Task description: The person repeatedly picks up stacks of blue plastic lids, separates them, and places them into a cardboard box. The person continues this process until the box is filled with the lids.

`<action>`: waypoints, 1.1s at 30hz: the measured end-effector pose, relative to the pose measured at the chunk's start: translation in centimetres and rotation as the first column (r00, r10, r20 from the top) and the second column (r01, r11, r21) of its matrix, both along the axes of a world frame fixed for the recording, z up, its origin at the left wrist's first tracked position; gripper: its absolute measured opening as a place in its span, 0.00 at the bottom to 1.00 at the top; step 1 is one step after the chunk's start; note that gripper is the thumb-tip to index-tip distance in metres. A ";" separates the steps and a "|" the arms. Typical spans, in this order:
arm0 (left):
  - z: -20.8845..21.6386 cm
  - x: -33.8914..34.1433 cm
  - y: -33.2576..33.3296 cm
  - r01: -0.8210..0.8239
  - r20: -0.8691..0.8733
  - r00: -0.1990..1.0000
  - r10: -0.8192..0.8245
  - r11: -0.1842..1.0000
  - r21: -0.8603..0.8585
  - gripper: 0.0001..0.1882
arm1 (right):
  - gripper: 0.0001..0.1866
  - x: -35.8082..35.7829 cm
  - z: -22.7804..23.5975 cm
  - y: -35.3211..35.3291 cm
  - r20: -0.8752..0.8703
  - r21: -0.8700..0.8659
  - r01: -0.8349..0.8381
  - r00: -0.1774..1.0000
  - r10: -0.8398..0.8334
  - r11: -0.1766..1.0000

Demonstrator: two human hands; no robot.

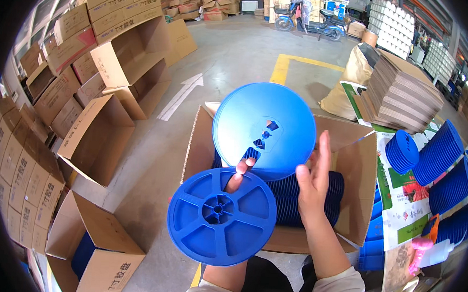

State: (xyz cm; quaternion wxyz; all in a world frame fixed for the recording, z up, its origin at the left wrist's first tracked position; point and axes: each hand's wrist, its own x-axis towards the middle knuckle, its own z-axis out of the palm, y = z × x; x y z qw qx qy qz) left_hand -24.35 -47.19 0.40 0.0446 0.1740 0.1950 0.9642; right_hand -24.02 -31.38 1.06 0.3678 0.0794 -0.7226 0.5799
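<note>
My left hand [236,179] is mostly hidden behind a blue spoked plastic reel flange [188,207]. Its fingers come through an opening near the top and curl over the flange, with fingertips against a second, smooth blue disc [262,105]. That disc stands tilted above and behind the spoked one, with small cut-outs near its middle. My right hand [313,190] is at the disc's right edge, fingers stretched up and thumb apart; whether it bears any weight I cannot tell. Beneath both hands an open cardboard box [357,189] holds rows of blue discs [333,199] on edge.
Cardboard boxes [104,144] line the left side, some open and some stacked high. At right, a table [399,228] carries stacks of blue discs [439,151], a white squeeze bottle [436,253] and flattened cardboard [403,91]. A blue scooter [309,25] stands far off.
</note>
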 end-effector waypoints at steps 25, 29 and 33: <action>-0.5 -1.1 1.2 0.142 -0.100 0.986 -0.135 0.988 0.064 0.23 | 0.34 1.2 0.3 0.3 -0.486 0.461 0.166 0.869 0.091 0.872; -0.7 -0.7 0.5 0.119 -0.094 0.989 -0.113 0.991 0.067 0.23 | 0.33 2.2 1.1 0.3 -0.534 0.438 0.010 0.807 0.251 0.899; -0.8 -0.7 0.4 0.114 -0.112 0.988 -0.104 0.990 0.080 0.23 | 0.40 0.9 0.5 0.3 -0.160 0.032 0.096 0.983 -0.090 0.995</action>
